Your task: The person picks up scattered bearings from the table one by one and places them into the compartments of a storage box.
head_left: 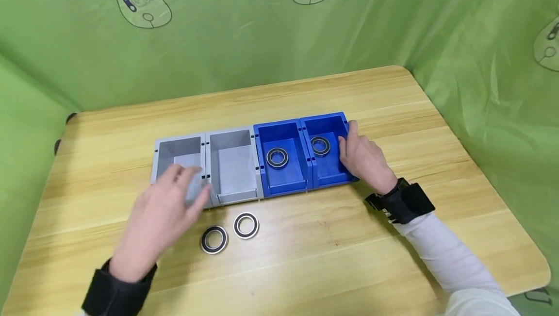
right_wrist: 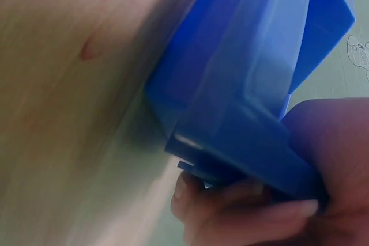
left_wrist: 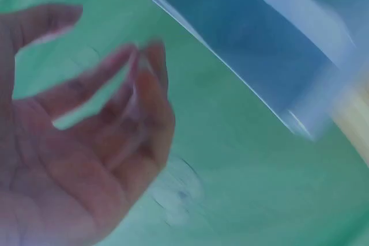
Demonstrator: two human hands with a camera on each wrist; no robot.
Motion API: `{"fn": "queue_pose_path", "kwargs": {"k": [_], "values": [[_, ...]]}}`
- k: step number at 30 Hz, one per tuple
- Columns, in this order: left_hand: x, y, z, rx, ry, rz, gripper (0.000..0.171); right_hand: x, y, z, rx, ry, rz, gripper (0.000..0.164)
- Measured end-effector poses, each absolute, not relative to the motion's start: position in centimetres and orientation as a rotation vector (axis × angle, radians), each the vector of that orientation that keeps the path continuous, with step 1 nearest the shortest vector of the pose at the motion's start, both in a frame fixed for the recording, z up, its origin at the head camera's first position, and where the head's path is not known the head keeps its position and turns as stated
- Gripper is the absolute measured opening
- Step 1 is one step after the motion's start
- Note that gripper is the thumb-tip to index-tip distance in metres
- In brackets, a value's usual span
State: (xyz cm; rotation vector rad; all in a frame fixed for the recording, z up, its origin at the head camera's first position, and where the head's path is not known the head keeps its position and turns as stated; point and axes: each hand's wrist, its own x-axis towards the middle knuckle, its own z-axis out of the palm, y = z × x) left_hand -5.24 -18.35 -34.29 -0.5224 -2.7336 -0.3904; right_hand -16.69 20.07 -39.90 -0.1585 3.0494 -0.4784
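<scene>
My right hand [head_left: 364, 158] grips the right side wall of the outermost blue bin [head_left: 329, 178]. In the right wrist view, fingers [right_wrist: 225, 205] curl under that wall. One ball bearing [head_left: 320, 146] lies in this bin, and another ball bearing [head_left: 277, 158] is in the blue bin [head_left: 286, 177] beside it. Blurred, my left hand [head_left: 159, 214] hovers over the front of the leftmost grey bin [head_left: 179, 147], its thumb apart from the fingers and nothing held. Two more bearings, one [head_left: 214, 240] nearer the left hand and one [head_left: 246, 225] farther right, lie on the table before the bins.
A second grey bin [head_left: 233, 170] joins the row between the leftmost one and the blue pair. The row stands on a wood-grain table [head_left: 323, 253]. Green cloth [head_left: 244, 39] with printed figures hangs behind the table and along both sides.
</scene>
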Motion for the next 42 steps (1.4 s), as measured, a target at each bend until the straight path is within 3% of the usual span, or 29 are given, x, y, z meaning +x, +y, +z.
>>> {"fn": "queue_pose_path", "kwargs": {"k": [6, 13, 34, 42], "values": [[-3.1, -14.7, -35.5, -0.75, -2.927, -0.403, 0.039, -16.8, 20.2, -39.9, -0.184, 3.038, -0.478, 0.038], [-2.0, -13.1, -37.4, -0.886, -3.024, -0.317, 0.049, -16.8, 20.2, -40.0, -0.199, 3.056, -0.473, 0.037], [-3.1, -12.5, -39.6, -1.156, -2.871, -0.242, 0.024, -16.8, 20.4, -40.2, -0.208, 3.06, -0.457, 0.036], [-3.2, -12.5, -38.6, -1.25, -2.872, -0.228, 0.024, -16.8, 20.5, -40.2, -0.213, 3.045, -0.463, 0.037]]}}
